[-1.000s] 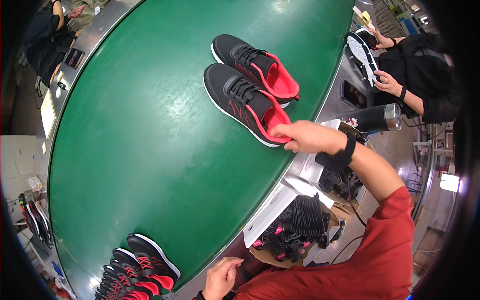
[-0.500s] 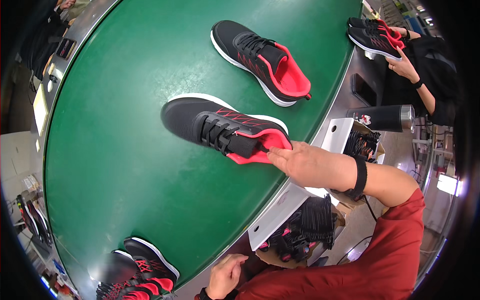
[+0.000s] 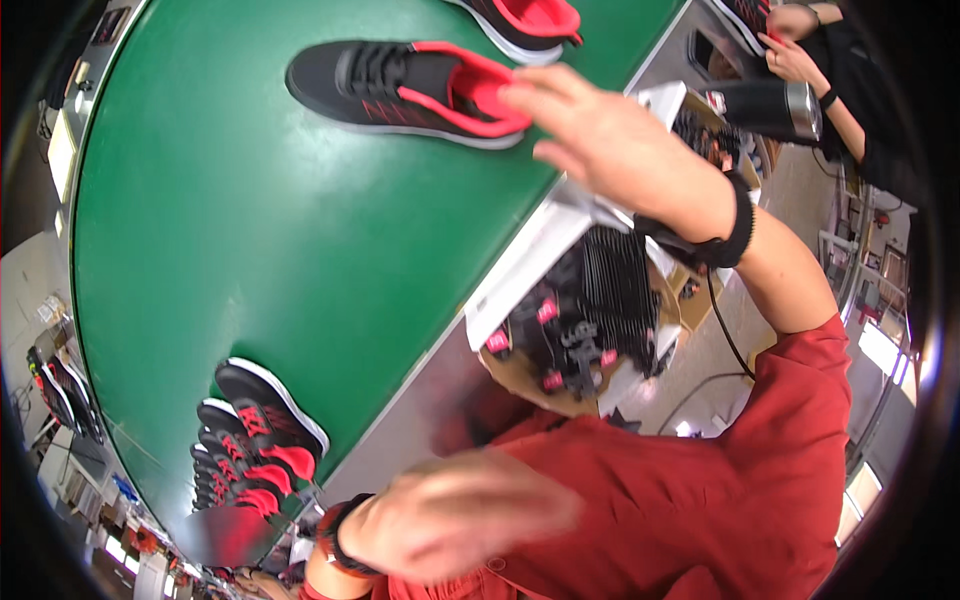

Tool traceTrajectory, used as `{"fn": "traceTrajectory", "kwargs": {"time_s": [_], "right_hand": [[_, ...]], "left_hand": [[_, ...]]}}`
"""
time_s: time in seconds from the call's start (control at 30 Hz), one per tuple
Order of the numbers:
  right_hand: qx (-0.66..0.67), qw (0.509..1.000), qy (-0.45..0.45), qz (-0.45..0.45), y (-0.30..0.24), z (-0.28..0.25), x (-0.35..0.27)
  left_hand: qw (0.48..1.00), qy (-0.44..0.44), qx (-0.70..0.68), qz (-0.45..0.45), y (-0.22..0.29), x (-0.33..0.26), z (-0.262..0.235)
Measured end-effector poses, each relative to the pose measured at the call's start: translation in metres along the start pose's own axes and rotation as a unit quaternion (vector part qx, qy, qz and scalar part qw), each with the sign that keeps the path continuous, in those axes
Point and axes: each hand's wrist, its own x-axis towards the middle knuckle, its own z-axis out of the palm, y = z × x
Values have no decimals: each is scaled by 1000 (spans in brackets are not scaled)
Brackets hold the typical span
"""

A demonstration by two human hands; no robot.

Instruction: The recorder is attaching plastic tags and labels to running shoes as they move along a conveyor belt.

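Note:
A black sneaker (image 3: 390, 85) with a red lining and white sole stands on the green belt (image 3: 270, 240), its toe to the left. My right hand (image 3: 620, 140) is at its heel, fingers stretched out and apart, gripping nothing; whether the fingertips touch the collar I cannot tell. Just beyond, partly cut off by the upper edge, lies a second such sneaker (image 3: 515, 30). My left hand (image 3: 450, 510) is low in front of my red clothing, smeared by motion, with nothing clearly visible in it.
Several black-and-red sneakers (image 3: 265, 410) crowd together at the belt's lower left. Along the near edge stands an open box (image 3: 530, 275) of black strips with pink pieces. A black tumbler (image 3: 765, 108) is farther right, beside a co-worker's hands (image 3: 790, 50) at another sneaker.
My view has shifted, so the sneakers sit higher in the picture. The nearer sneaker has rolled, showing its near side. My right hand's fingers have come off the collar; my left hand has moved.

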Motion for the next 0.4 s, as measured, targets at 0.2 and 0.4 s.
{"fn": "traceTrajectory", "kwargs": {"time_s": [0.2,0.4], "right_hand": [[-1,986,147,80,-38,-37,-99],[116,876,250,395,-59,20,-261]], "left_hand": [[986,56,-37,150,39,9,87],[987,-14,14,160,56,-12,123]]}}
